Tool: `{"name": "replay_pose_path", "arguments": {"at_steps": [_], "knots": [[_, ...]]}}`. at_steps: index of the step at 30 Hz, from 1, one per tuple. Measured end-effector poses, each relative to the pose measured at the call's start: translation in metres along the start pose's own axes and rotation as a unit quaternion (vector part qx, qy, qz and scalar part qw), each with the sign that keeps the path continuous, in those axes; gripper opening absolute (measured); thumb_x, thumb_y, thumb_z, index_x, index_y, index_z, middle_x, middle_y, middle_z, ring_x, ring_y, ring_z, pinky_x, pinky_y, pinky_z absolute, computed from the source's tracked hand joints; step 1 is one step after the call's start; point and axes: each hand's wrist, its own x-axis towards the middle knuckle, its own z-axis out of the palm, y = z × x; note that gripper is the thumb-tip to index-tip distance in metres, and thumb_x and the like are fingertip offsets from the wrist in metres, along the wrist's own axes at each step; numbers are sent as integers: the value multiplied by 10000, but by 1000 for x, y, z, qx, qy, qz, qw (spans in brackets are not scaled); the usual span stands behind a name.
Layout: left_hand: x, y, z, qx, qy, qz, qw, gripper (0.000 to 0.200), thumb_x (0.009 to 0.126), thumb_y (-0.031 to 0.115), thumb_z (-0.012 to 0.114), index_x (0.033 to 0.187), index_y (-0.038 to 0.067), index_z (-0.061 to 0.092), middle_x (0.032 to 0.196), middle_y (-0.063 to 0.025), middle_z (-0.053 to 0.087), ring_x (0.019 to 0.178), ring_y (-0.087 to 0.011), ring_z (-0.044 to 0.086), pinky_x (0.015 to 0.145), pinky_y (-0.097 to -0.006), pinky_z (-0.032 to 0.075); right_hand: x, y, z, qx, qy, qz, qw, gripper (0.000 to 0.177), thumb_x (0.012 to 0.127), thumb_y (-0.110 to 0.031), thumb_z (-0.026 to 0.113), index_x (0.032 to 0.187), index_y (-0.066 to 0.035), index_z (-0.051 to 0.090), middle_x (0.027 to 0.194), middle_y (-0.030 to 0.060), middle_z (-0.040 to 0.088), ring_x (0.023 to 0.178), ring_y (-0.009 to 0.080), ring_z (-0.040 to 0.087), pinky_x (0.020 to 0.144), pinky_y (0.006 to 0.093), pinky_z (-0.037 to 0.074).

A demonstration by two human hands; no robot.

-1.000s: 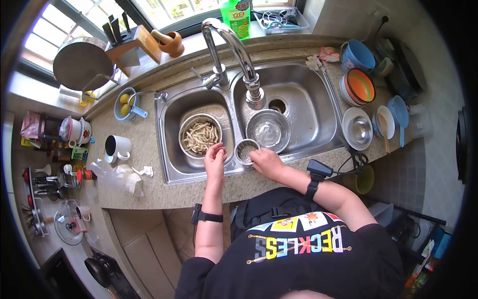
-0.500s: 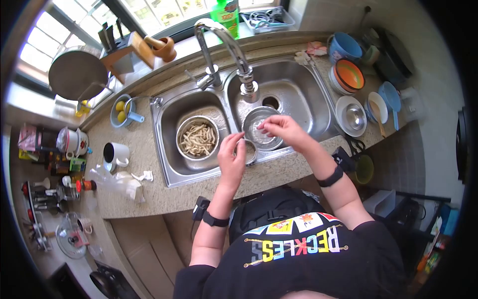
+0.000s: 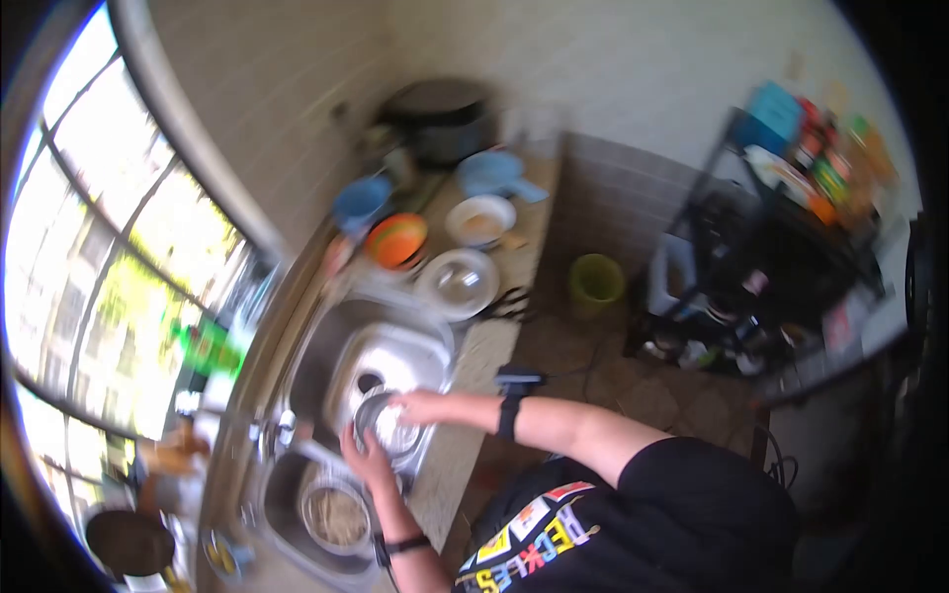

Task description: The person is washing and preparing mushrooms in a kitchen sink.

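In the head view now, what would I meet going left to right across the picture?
Dark round pan, green bottle, left hand, right hand, blue handled bowl, yellow-green container, dark rack.

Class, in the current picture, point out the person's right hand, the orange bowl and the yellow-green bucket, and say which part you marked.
Right hand point(image 3: 419, 406): head view, on the middle of the hand.
Orange bowl point(image 3: 397, 240): head view, on its inner surface.
Yellow-green bucket point(image 3: 596, 294): head view, on its wall.
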Motion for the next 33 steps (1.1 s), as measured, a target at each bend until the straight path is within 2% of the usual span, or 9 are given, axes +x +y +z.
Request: {"name": "replay_pose_path", "arguments": {"at_steps": [2, 5, 8, 10, 12, 14, 18, 20, 33], "knots": [[-36, 12, -1, -254, -141, -186, 939, 348, 836, 50, 533, 1170, -34, 487, 1080, -147, 556, 952, -218, 564, 811, -305, 445, -41, -10, -19, -221, -37, -1, 975, 351, 736, -202, 599, 1067, -86, 595, 881, 163, 640, 810, 305, 620, 732, 380, 486], [-48, 48, 56, -251, -205, -77, 943, 325, 843, 39, 512, 1159, -30, 477, 1054, -116, 546, 889, -188, 564, 717, -264, 464, -98, 27, -81, -62, 102, -51, 992, 292, 762, -170, 578, 1031, -56, 591, 814, 150, 632, 774, 284, 614, 691, 394, 473], [-86, 78, 50, -316, -258, -230, 884, 252, 857, 80, 527, 1101, 16, 518, 922, -48, 559, 721, -115, 555, 608, -222, 454, -176, 7, -110, -53, 81, -47, 994, 272, 790, -174, 570, 1030, -48, 579, 784, 138, 623, 748, 280, 607, 676, 395, 461], [-114, 90, 55, -310, -354, -121, 874, 389, 809, 228, 626, 1161, 85, 548, 929, -90, 608, 771, -171, 581, 660, -249, 495, -242, 22, -133, -95, 108, -36, 989, 289, 812, -191, 566, 1056, -37, 552, 925, 153, 612, 884, 316, 584, 755, 416, 453], [-150, 99, 102, -305, -379, -244, 839, 334, 809, 189, 624, 1082, 6, 565, 932, -104, 603, 768, -161, 563, 647, -260, 479, -332, 32, -169, -131, 121, 31, 983, 270, 798, -182, 579, 1025, -36, 570, 961, 159, 616, 931, 327, 577, 786, 425, 455], [-204, 150, 153, -256, -418, -84, 868, 275, 832, 163, 590, 1044, -10, 571, 909, -90, 601, 749, -139, 552, 649, -240, 466, -442, 75, -205, -109, 211, 70, 969, 259, 783, -172, 593, 1005, -38, 596, 949, 160, 631, 913, 333, 590, 783, 426, 461], [-292, 257, 238, -307, -477, -118, 815, 224, 850, 69, 533, 1065, 4, 537, 897, -41, 567, 725, -115, 554, 602, -220, 447, -579, 88, -253, -143, 272, 144, 941, 271, 804, -203, 591, 1026, -47, 596, 975, 154, 628, 927, 321, 588, 795, 419, 455], [-350, 335, 283, -317, -568, -47, 758, 208, 842, 51, 540, 1040, -9, 552, 878, -39, 578, 745, -115, 564, 618, -220, 460, -682, 94, -283, -165, 333, 187, 909, 278, 831, -203, 566, 1053, -36, 578, 972, 160, 616, 919, 324, 581, 791, 406, 457], [-440, 590, 411, -338, -712, 208, 578, 154, 858, 0, 526, 991, -10, 603, 900, -65, 626, 842, -113, 590, 754, -215, 457, -962, 55, -460, -314, 546, 295, 718, 200, 761, -201, 619, 892, -51, 638, 786, 140, 628, 781, 312, 608, 707, 394, 473]]}}
